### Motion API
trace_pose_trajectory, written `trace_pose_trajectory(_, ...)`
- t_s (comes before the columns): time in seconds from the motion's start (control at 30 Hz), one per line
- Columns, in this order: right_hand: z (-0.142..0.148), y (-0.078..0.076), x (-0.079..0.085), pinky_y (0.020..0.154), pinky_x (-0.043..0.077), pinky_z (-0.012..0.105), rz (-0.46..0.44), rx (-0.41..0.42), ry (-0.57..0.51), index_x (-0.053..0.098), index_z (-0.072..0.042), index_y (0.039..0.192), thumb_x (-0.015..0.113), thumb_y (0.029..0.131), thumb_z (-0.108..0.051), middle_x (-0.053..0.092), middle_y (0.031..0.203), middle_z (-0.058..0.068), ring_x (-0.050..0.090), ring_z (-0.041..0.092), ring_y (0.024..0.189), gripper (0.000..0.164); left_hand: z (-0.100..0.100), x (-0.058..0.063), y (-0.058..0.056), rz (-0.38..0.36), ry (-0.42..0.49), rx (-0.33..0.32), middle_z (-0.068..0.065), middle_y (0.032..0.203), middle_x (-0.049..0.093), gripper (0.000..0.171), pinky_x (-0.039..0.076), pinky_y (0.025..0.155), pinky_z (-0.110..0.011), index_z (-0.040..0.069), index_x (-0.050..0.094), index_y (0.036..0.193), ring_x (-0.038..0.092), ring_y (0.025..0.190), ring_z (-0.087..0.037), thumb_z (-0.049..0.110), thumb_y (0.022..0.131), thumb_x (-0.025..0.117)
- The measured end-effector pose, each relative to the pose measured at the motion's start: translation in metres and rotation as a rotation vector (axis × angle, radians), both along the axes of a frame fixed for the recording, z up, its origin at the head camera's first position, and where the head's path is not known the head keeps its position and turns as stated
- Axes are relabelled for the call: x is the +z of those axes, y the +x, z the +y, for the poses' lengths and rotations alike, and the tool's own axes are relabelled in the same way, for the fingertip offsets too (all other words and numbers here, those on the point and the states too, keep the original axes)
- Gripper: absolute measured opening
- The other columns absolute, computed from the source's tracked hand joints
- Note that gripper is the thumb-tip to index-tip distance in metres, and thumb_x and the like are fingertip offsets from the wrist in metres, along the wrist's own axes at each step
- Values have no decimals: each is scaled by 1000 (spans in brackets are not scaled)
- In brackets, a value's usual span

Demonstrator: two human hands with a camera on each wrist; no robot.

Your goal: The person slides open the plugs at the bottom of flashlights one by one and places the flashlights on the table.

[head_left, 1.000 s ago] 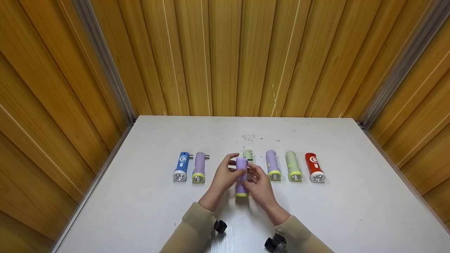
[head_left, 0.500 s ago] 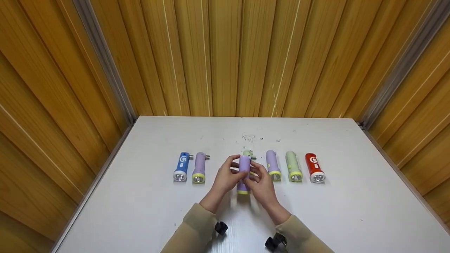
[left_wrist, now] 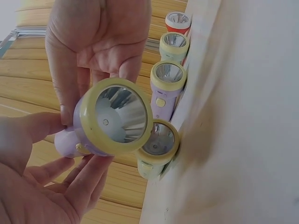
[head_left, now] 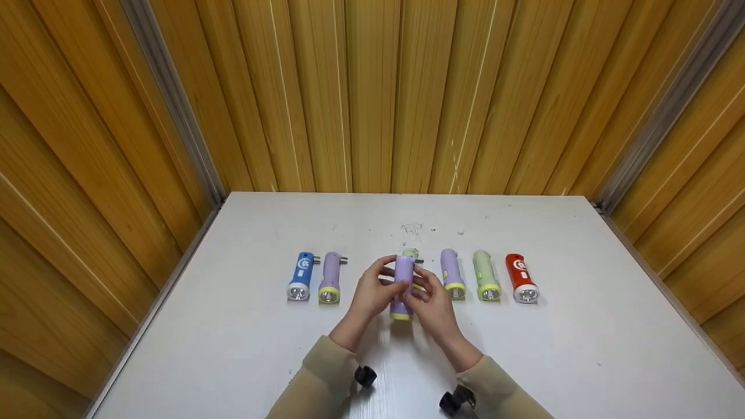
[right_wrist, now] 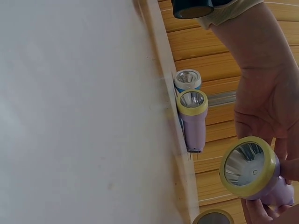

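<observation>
Slightly higher in the head view than a second ago, the held purple flashlight (head_left: pixel 404 267) hangs above the middle of the white worktop (head_left: pixel 233 349). Left hand (head_left: pixel 373 291) and right hand (head_left: pixel 432 302) both pinch it between thumb and fingers, each grip only as wide as the barrel. Across the worktop lie a blue flashlight (head_left: pixel 302 274) and a mauve flashlight (head_left: pixel 330 274) on its left half, a partly hidden green flashlight (head_left: pixel 411 254) at its middle, and a red flashlight (head_left: pixel 520 274) on its right half. Dark scuffs (head_left: pixel 412 228) mark the worktop toward its back edge; wood-grain panelling (head_left: pixel 372 99) rises behind and beside it, with grey metal posts (head_left: pixel 174 105) at its back corners.
</observation>
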State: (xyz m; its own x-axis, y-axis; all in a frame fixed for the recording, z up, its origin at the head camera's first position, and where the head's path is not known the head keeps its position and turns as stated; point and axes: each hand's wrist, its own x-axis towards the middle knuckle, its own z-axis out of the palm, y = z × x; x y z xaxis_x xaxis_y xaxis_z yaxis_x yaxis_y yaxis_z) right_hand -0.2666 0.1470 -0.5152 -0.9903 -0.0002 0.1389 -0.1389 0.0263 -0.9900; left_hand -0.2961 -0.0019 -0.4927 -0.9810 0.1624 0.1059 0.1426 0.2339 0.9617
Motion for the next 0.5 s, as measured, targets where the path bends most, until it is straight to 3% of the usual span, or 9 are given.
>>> trace_pose_trajectory(0.27, 1, 3, 6, 101, 57, 35, -36, 15, -8, 43, 5, 150, 68, 93, 4, 56, 143, 33, 61, 46, 128, 63, -4, 1, -3, -29, 41, -1, -23, 115, 69, 61, 61, 72, -32, 4, 57, 143, 71, 89, -24, 9, 86, 78)
trace_pose_trajectory(0.5, 2, 4, 8, 100, 57, 30, -48, 38, -26, 44, 7, 149, 68, 92, 4, 55, 144, 34, 59, 46, 130, 62, -7, 2, -4, -52, 55, 13, -22, 116, 69, 61, 59, 67, -28, 5, 57, 144, 69, 89, -22, 11, 87, 78)
